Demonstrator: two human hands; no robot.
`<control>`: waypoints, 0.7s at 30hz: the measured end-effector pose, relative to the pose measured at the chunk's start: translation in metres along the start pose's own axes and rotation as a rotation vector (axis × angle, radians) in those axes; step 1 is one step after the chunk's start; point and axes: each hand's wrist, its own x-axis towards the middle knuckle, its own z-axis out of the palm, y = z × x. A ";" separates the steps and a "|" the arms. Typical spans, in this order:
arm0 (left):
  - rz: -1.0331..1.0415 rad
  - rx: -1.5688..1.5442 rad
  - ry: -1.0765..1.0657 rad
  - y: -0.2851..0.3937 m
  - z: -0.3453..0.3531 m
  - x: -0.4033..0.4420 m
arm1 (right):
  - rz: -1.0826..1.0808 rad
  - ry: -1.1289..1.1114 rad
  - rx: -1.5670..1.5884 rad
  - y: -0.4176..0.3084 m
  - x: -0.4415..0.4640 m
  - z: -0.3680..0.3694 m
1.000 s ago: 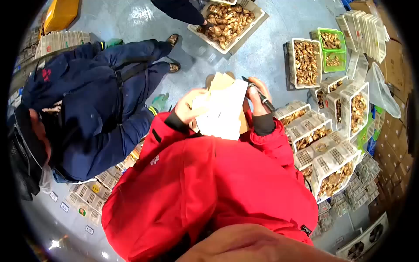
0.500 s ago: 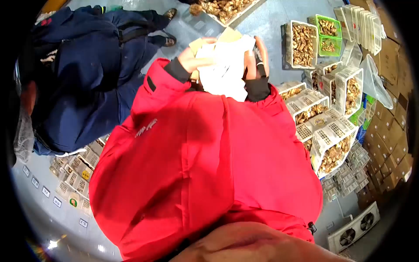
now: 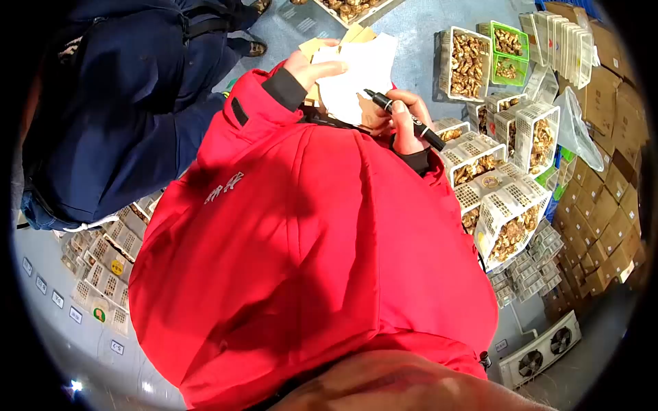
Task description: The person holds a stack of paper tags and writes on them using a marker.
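While the left hand [image 3: 310, 68] has its grip clasped on one side of the white papers [image 3: 362, 68], thumb over the top sheet, the right hand [image 3: 416, 108] grasps a black marker [image 3: 428, 135] between thumb and fingers. The papers lie in front of the red jacket [image 3: 308, 226], forward and to the left of the right grip, with tan card [image 3: 361, 33] showing behind their far edge. The marker's long axis runs aslant through the right fingers: its narrow end points left and forward at the papers, its thick end back and out to the right. Of the two, the right hand sits just beside the near right edge of the sheets. Whether the narrow end touches the paper, I cannot tell from overhead.
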 end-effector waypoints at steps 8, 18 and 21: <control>0.096 -0.034 0.108 0.011 -0.006 0.002 | 0.079 0.007 0.051 -0.005 -0.005 0.016; 0.125 0.098 0.108 -0.015 -0.025 0.008 | -0.049 0.042 -0.263 0.024 -0.006 0.008; 0.094 0.070 0.096 -0.018 -0.026 0.010 | -0.073 0.037 -0.289 0.036 -0.002 0.006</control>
